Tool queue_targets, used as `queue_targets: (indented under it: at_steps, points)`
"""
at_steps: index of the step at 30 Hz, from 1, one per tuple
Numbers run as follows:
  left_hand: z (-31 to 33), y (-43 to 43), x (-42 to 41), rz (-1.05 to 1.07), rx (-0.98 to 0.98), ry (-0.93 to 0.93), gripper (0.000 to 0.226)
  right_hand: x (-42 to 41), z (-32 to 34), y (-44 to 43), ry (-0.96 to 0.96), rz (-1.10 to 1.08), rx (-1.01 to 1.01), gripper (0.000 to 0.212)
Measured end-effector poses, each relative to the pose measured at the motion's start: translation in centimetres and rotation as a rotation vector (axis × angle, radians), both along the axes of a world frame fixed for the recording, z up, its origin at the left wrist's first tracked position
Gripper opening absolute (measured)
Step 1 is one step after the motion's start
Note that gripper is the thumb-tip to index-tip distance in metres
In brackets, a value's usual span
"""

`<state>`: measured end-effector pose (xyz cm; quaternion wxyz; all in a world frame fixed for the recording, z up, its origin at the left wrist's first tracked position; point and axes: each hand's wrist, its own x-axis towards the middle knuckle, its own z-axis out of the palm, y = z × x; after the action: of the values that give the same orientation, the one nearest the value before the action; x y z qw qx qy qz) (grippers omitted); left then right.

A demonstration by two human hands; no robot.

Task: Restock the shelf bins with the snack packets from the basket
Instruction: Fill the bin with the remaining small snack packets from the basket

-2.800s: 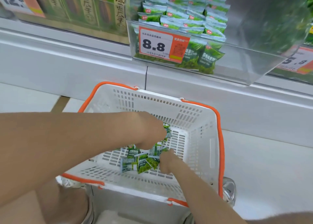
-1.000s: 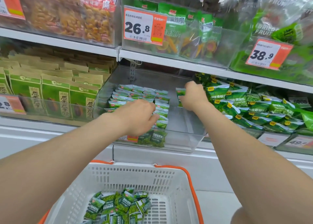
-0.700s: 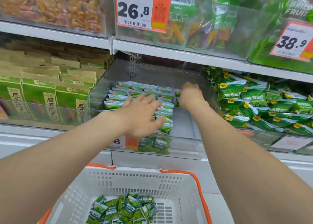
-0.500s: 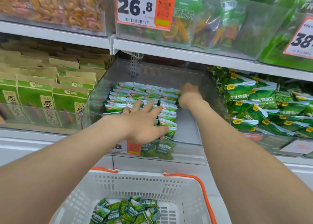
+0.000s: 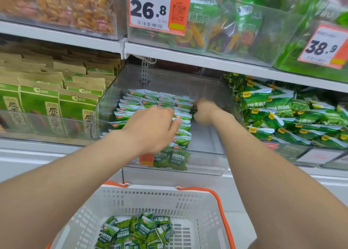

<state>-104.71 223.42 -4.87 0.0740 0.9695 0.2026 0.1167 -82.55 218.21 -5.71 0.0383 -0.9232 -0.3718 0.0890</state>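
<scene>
Reaching into the clear bin (image 5: 169, 77) on the shelf (image 5: 188, 57), both bare arms stretch up from 6 o'clock. The left hand (image 5: 150, 128) lies palm-down on the rows of snack packets (image 5: 131, 105) packed in the bin's left half. Its fingers bend down over the front rows with the thumb out toward 3 o'clock. The fingertips are hidden, so I cannot tell whether they grasp a packet. The right hand (image 5: 204, 112) is blurred and sits curled just beside the rows' 3 o'clock edge; whether it grasps anything I cannot tell. At 6 o'clock the white basket (image 5: 188, 201) with an orange rim holds a heap of loose packets (image 5: 135, 231). Brown-and-green bags (image 5: 37, 102) fill the bin at 9 o'clock and green pea bags (image 5: 273, 105) the one at 3 o'clock. A 26.8 price tag (image 5: 150, 8) hangs at 12 o'clock.
</scene>
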Motion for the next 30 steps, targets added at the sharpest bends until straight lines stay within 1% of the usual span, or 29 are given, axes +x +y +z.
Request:
queue_targets:
  at_steps: [2,3,5,6,8,9,10,12,14,16,18,20,22,24,25,27,28,29,30]
  points:
    - [0.4,-0.6,-0.5,-0.025,0.041,-0.080,0.036,-1.0,0.6,-1.3,0.001,0.003,0.034,0.024]
    - [0.7,-1.0,-0.9,-0.050,0.058,-0.132,0.030,-1.7,1.0,-1.9,-0.026,-0.002,0.083,0.022]
    - [1.2,-2.2,-1.9,-0.109,0.079,-0.235,0.021,-3.7,2.3,-3.2,-0.133,-0.011,0.234,0.026]
    - [1.6,-3.1,-2.6,-0.114,0.083,-0.254,0.020,-5.0,3.0,-3.9,-0.193,0.002,0.321,0.028]
    - [2.0,-4.8,-3.8,-0.078,0.098,-0.201,0.029,-8.2,4.3,-5.4,-0.268,0.087,0.475,0.028]
    - [2.0,-5.6,-4.4,-0.064,0.090,-0.123,0.034,-9.9,4.9,-6.3,-0.288,0.151,0.506,0.027]
    - [1.7,-6.3,-5.0,-0.068,0.069,-0.032,0.037,-11.5,5.3,-7.2,-0.308,0.222,0.496,0.027]
    - [0.4,-7.3,-5.8,-0.117,0.015,0.163,0.037,-14.6,5.8,-9.0,-0.368,0.371,0.368,0.025]
    - [-1.4,-7.8,-6.2,-0.186,0.013,0.399,0.032,-17.2,5.7,-10.7,-0.393,0.471,0.184,0.014]
    - [-3.7,-8.2,-6.2,-0.227,-0.034,0.594,0.032,-19.1,4.7,-12.2,-0.342,0.541,0.015,0.011]
    - [-6.6,-8.6,-5.8,-0.211,-0.174,0.723,0.029,-20.4,2.6,-13.4,-0.292,0.589,-0.166,0.006]
    - [-9.8,-9.1,-5.5,-0.192,-0.229,0.777,0.026,-21.4,-0.1,-14.5,-0.282,0.633,-0.297,0.021]
    - [-12.9,-10.1,-5.5,-0.145,-0.223,0.807,0.024,-22.2,-2.9,-15.3,-0.250,0.664,-0.388,0.026]
    - [-17.7,-10.8,-5.7,-0.084,-0.264,0.810,0.019,-23.0,-5.5,-15.7,-0.205,0.679,-0.515,0.024]
    - [-21.4,-10.4,-5.8,-0.070,-0.295,0.826,0.018,-23.3,-6.6,-15.7,-0.173,0.683,-0.580,0.022]
    - [-31.0,-9.3,-5.8,-0.053,-0.349,0.870,0.016,-23.8,-8.0,-15.7,-0.097,0.695,-0.662,0.014]
    - [-33.6,-9.5,-6.5,-0.062,-0.373,0.854,0.023,-23.9,-8.4,-15.6,-0.050,0.711,-0.670,0.008]
    - [-34.9,-10.0,-7.2,-0.061,-0.411,0.876,0.026,-24.0,-8.5,-15.5,-0.008,0.733,-0.662,0.005]
    - [-34.8,-10.8,-8.1,-0.056,-0.450,0.925,0.022,-24.0,-8.5,-15.4,0.021,0.752,-0.648,0.005]
